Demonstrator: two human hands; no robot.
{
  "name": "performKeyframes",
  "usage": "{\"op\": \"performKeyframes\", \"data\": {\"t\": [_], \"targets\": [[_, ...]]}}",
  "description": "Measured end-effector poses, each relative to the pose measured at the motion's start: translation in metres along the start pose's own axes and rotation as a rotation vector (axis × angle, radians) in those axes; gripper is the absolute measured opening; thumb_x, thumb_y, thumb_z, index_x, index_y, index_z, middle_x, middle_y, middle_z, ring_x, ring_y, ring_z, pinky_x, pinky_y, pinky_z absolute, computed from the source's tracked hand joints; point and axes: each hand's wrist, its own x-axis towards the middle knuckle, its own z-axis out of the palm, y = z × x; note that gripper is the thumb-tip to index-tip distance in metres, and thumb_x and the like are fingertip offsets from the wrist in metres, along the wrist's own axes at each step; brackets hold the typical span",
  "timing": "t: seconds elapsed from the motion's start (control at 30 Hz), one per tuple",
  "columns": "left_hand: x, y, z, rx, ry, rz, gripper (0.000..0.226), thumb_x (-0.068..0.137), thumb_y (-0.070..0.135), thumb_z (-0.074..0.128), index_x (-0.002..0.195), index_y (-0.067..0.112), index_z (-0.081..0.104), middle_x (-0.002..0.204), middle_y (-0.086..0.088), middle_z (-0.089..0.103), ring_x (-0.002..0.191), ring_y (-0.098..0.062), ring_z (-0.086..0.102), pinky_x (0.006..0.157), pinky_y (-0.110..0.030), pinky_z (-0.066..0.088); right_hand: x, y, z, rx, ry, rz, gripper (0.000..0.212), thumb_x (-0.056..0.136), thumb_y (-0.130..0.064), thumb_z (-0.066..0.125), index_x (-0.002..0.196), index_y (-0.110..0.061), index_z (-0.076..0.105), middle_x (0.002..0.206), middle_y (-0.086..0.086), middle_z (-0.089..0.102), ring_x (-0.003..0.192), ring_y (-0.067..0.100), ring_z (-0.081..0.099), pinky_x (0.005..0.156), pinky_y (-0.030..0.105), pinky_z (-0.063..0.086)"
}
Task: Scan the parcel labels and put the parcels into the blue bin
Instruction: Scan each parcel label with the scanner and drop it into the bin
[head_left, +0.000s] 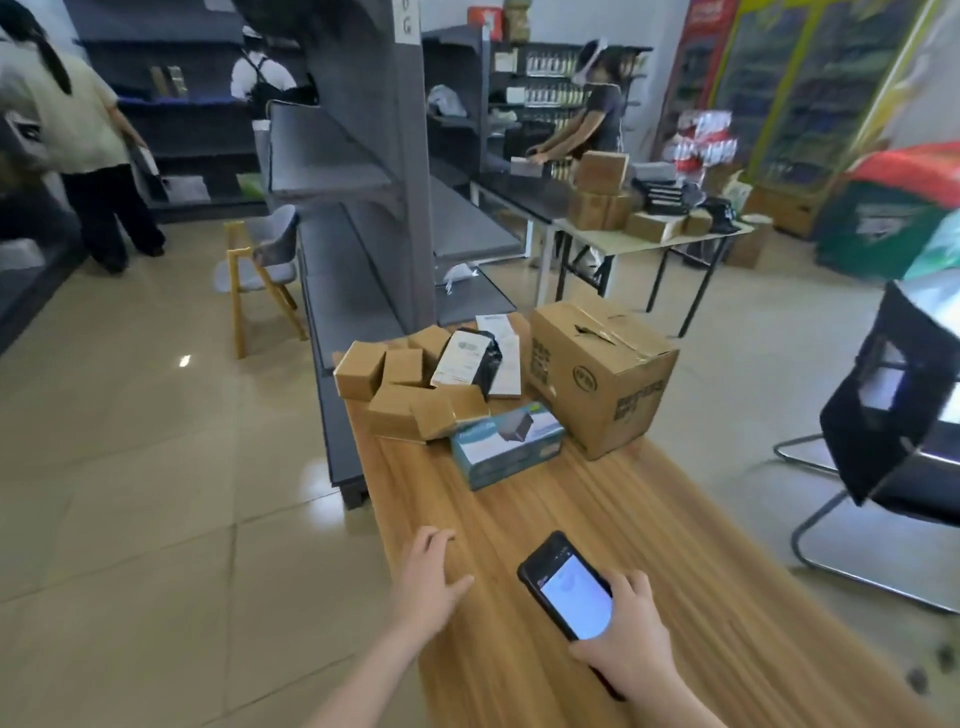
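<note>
A pile of parcels lies at the far end of the wooden table (597, 519): several small brown boxes (400, 384), a black bag with a white label (467, 358), a teal and white box (506, 444) and a large brown carton (602, 374). My right hand (623, 629) holds a black phone (569, 584) with a lit screen above the near part of the table. My left hand (428, 577) is empty, fingers spread, over the table's left edge. No blue bin is in view.
Grey shelving (358, 218) stands to the left of the table. A black chair (893, 415) is at the right. A second table with boxes (649, 228) stands behind, with a person beside it. Two more people stand at the far left.
</note>
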Motion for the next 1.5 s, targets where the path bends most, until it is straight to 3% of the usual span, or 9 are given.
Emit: {"op": "performKeyframes", "data": {"t": [0.17, 0.3, 0.37, 0.5, 0.7, 0.8, 1.07, 1.37, 1.5], "targets": [[0.101, 0.008, 0.011, 0.094, -0.051, 0.102, 0.066, 0.089, 0.042, 0.064, 0.145, 0.025, 0.035, 0.154, 0.006, 0.027, 0.141, -0.016, 0.024, 0.115, -0.032, 0.025, 0.053, -0.018, 0.015, 0.003, 0.011, 0.111, 0.089, 0.059, -0.035, 0.078, 0.137, -0.025, 0.036, 0.112, -0.013, 0.027, 0.093, 0.011, 0.048, 0.088, 0.035, 0.048], [0.165, 0.010, 0.025, 0.182, -0.107, 0.128, 0.073, 0.088, 0.043, 0.064, 0.148, 0.021, 0.030, 0.157, 0.000, 0.023, 0.144, -0.021, 0.017, 0.117, -0.036, 0.022, 0.093, -0.022, 0.032, 0.019, 0.013, 0.202, 0.096, 0.061, -0.039, 0.082, 0.143, -0.030, 0.031, 0.127, -0.013, 0.029, 0.103, 0.022, 0.046, 0.046, 0.021, 0.038], [0.188, 0.008, 0.031, 0.229, -0.133, 0.134, 0.075, 0.088, 0.043, 0.065, 0.149, 0.021, 0.027, 0.158, -0.001, 0.020, 0.146, -0.023, 0.014, 0.118, -0.038, 0.020, 0.111, -0.022, 0.039, 0.022, 0.015, 0.213, 0.097, 0.062, -0.038, 0.082, 0.144, -0.029, 0.031, 0.128, -0.013, 0.029, 0.105, 0.024, 0.046, 0.042, 0.019, 0.031], [0.216, 0.002, 0.043, 0.349, -0.234, 0.149, 0.081, 0.088, 0.044, 0.064, 0.152, 0.021, 0.020, 0.162, -0.002, 0.011, 0.147, -0.027, 0.008, 0.117, -0.043, 0.028, 0.140, -0.021, 0.045, 0.036, 0.029, 0.247, 0.098, 0.061, -0.033, 0.082, 0.144, -0.027, 0.030, 0.125, -0.014, 0.030, 0.102, 0.025, 0.047, 0.061, 0.021, 0.039], [0.209, -0.009, 0.052, 0.470, -0.279, 0.196, 0.081, 0.092, 0.041, 0.058, 0.154, 0.025, 0.008, 0.163, 0.001, 0.001, 0.148, -0.028, 0.001, 0.119, -0.046, 0.024, 0.153, -0.015, 0.045, 0.054, 0.018, 0.282, 0.099, 0.059, -0.034, 0.082, 0.144, -0.030, 0.031, 0.126, -0.015, 0.030, 0.104, 0.025, 0.044, 0.054, 0.019, 0.035], [0.195, -0.011, 0.052, 0.510, -0.280, 0.245, 0.077, 0.094, 0.037, 0.054, 0.155, 0.025, 0.008, 0.163, 0.001, 0.002, 0.148, -0.027, 0.003, 0.118, -0.044, 0.023, 0.146, -0.008, 0.041, 0.062, 0.002, 0.283, 0.099, 0.057, -0.032, 0.082, 0.143, -0.028, 0.032, 0.127, -0.012, 0.031, 0.107, 0.027, 0.048, 0.075, 0.033, 0.050], [0.106, 0.002, 0.062, 0.531, -0.317, 0.256, 0.074, 0.095, 0.041, 0.052, 0.154, 0.027, 0.011, 0.162, 0.006, 0.000, 0.147, -0.023, -0.001, 0.115, -0.039, 0.031, 0.104, 0.029, 0.020, 0.046, -0.027, 0.261, 0.098, 0.058, -0.029, 0.083, 0.143, -0.024, 0.034, 0.131, -0.009, 0.032, 0.097, 0.016, 0.041, 0.097, 0.041, 0.043], [-0.017, 0.015, 0.090, 0.548, -0.268, 0.257, 0.064, 0.094, 0.057, 0.036, 0.152, 0.033, 0.024, 0.161, 0.009, 0.012, 0.146, -0.020, 0.009, 0.118, -0.034, 0.020, 0.042, 0.091, -0.006, 0.005, -0.074, 0.218, 0.099, 0.056, -0.033, 0.083, 0.142, -0.021, 0.036, 0.131, -0.006, 0.034, 0.108, 0.018, 0.051, 0.096, 0.042, 0.045], [-0.022, 0.024, 0.086, 0.462, -0.176, 0.269, 0.059, 0.093, 0.061, 0.039, 0.144, 0.032, 0.042, 0.156, 0.008, 0.028, 0.145, -0.017, 0.016, 0.116, -0.034, 0.022, 0.024, 0.108, -0.012, 0.007, -0.086, 0.226, 0.100, 0.056, -0.033, 0.084, 0.142, -0.021, 0.035, 0.130, -0.007, 0.033, 0.095, 0.013, 0.045, 0.095, 0.041, 0.047]]}}
